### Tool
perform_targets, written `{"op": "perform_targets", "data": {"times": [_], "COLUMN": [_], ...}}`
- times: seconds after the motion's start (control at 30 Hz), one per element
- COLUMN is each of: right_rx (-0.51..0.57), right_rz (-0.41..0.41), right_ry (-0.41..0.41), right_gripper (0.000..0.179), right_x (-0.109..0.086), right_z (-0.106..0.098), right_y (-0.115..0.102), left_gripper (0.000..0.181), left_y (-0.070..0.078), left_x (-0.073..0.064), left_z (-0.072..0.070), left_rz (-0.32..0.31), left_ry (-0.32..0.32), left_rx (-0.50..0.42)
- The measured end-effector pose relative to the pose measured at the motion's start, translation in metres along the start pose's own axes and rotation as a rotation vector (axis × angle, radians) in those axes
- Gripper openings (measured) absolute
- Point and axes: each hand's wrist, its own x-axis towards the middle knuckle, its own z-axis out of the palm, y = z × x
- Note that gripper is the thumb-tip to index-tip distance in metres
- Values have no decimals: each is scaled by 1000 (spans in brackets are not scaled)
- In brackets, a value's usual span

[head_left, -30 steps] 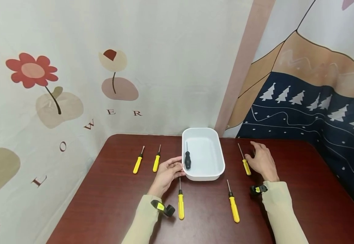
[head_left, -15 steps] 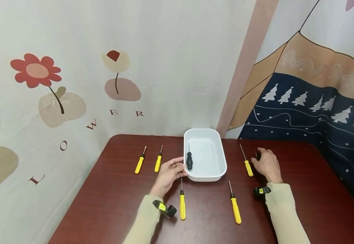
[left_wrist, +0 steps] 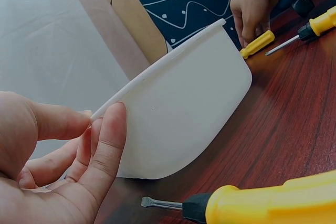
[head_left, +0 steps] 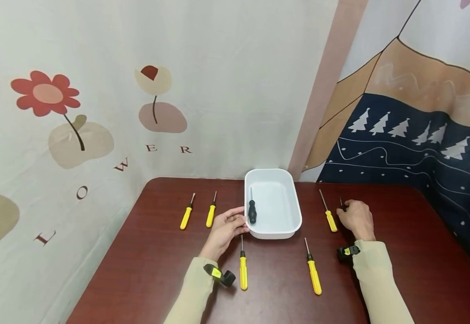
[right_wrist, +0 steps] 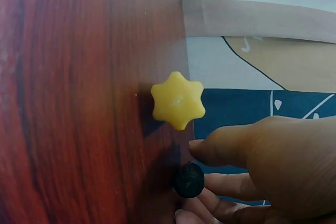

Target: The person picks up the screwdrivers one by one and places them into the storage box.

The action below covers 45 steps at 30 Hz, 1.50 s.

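Observation:
My left hand (head_left: 224,229) pinches the near-left rim of a white tray (head_left: 277,235), its thumb and fingertips on the edge in the left wrist view. Inside the tray, along its left wall, lies a screwdriver with a black handle (head_left: 252,212). Right of the tray, my right hand (head_left: 358,218) has its fingers curled about a second black-handled screwdriver (right_wrist: 189,180); its thin tip pokes out past the fingertips in the head view. Just left of that hand lies a yellow-handled screwdriver (head_left: 331,221), whose star-shaped handle end (right_wrist: 178,100) shows in the right wrist view.
Two yellow screwdrivers, one farther left (head_left: 185,218) and one nearer the tray (head_left: 210,216), lie left of the tray. Another yellow screwdriver (head_left: 243,272) lies just in front of it, and one more (head_left: 315,278) at front right. A printed curtain (head_left: 218,90) hangs behind the table (head_left: 145,279).
My right hand has shifted slightly right, off the yellow screwdriver's side, and its fingers have closed around the black-handled one. My left hand stays at the tray rim.

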Motion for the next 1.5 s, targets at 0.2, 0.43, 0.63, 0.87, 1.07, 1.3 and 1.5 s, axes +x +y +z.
{"op": "perform_targets", "data": {"times": [0.2,0.43,0.63,0.87,1.07,1.3,1.5], "right_rx": [25,30,26,32,59,88,102], "right_rz": [28,53,73,94,87,85,54], "right_ry": [-7,-16,-59,-68,-44,-28,-17], "right_gripper": [41,39,40,42,40,37,35], "right_x": [2,3,2,2,2,2,-2], "right_z": [0,1,-3,-7,-7,-8,-8], "right_y": [-1,-3,-1,0,-3,-7,-8], "left_gripper": [41,41,41,41,40,41,41], "left_y": [0,1,0,0,2,2,0], "left_x": [2,1,2,3,3,3,0], "left_z": [0,0,1,3,3,1,1], "left_rz": [5,5,-1,15,9,3,0], "left_ry": [3,5,4,-8,-1,6,9], "left_rx": [3,1,0,0,3,2,9]}}
